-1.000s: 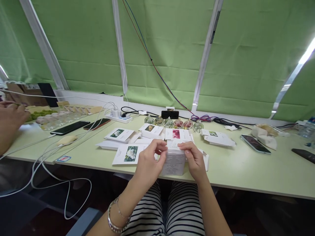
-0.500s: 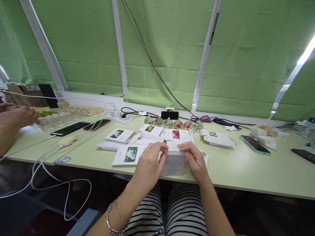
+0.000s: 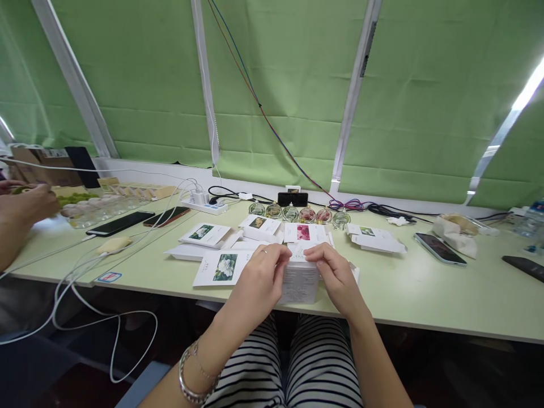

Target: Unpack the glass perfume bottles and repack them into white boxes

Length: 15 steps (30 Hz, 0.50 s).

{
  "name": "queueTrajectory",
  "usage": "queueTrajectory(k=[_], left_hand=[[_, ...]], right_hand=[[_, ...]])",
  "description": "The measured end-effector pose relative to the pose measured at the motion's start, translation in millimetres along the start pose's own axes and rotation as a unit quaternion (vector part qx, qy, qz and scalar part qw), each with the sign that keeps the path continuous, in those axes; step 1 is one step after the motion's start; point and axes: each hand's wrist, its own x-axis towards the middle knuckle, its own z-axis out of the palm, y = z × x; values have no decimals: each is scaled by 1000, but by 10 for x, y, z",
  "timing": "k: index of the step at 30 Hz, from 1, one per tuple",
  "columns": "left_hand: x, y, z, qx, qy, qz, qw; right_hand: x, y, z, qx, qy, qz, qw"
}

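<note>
Left hand (image 3: 260, 279) and right hand (image 3: 338, 276) at the top of a white box (image 3: 298, 286)

Both hands are narrow, fingers curled and thumbs drawn in close, and they hold the box by its upper edge, one at each side. The left, with one ring (image 3: 264, 251) on a finger, grips near the left top corner; the right has its fingertips at the right top corner. Whether a flap is pinched between the fingertips is too small to tell. The box stands upright near the front edge of the pale surface (image 3: 429, 294), its printed side facing the person.

Around it lie five white cartons with flower pictures: a white-flower carton (image 3: 223, 267) just left of the left hand, another white-flower carton (image 3: 204, 233) behind that, a yellow-flower carton (image 3: 260, 225), a pink-flower carton (image 3: 305, 231) directly behind the box, and a green-picture carton (image 3: 374, 238) off to the right. Other white pieces lie partly hidden among them.

Six round bottles (image 3: 290, 213) stand in a row behind the cartons, with one dark phone (image 3: 292, 199) propped behind the row. Two more phones (image 3: 121, 223) lie at left, and one pale-edged phone (image 3: 440, 249) lies at right. One power strip (image 3: 204, 206) sits toward the back. At far left are a co-worker's hands (image 3: 28, 207), beside a clear tray (image 3: 91, 218) of round pieces.
</note>
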Motion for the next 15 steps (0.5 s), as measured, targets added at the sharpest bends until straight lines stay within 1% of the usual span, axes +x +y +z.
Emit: queueTrajectory(k=[2, 4, 8, 11, 15], left_hand=[[3, 2, 24, -2, 5, 4, 1000], [1, -3, 49, -5, 19, -6, 1000], [-22, -24, 80, -43, 63, -64, 995], [-35, -34, 91, -88, 76, -101, 988], [-23, -53, 92, -133, 83, -128, 979]], right_hand=[[-4, -3, 6, -3, 0, 2, 1000], [-15, 13, 11, -7, -5, 3, 1000], [-54, 62, 30, 9, 1, 33, 999], [-82, 89, 58, 41, 17, 59, 997], [-91, 112, 88, 76, 12, 58, 995]])
